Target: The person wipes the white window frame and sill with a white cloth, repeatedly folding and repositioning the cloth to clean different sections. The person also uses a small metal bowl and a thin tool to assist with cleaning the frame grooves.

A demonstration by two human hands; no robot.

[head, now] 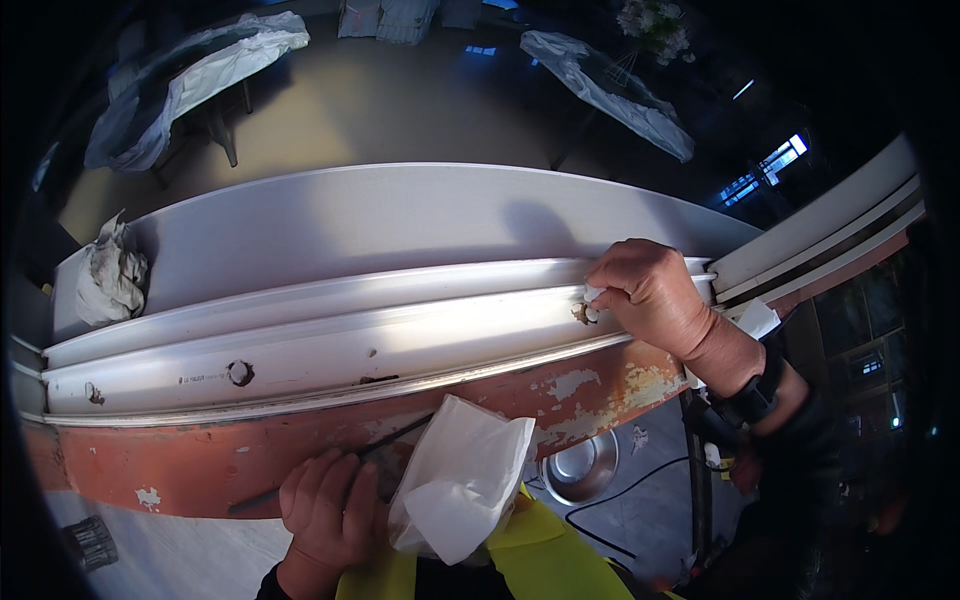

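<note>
My right hand (649,296) pinches a small white wad (592,292) at the white window frame's lower track (450,319), just above a rough hole (579,313) with white material in it. Another round hole with a white plug (240,373) shows in the track at left, and a smaller damaged hole (94,393) near its left end. My left hand (330,506) is curled over a thin dark rod-like tool (255,501) on the worn red-painted sill (187,465). A clear plastic bag (465,472) with white material inside lies beside it, against my body.
A crumpled whitish cloth (112,277) rests at the left of the inner ledge (375,210). Below the sill are a metal basin (579,465) and a black cable (622,487). Plastic-covered tables (217,75) stand inside the room. A white frame upright (817,225) bounds the right side.
</note>
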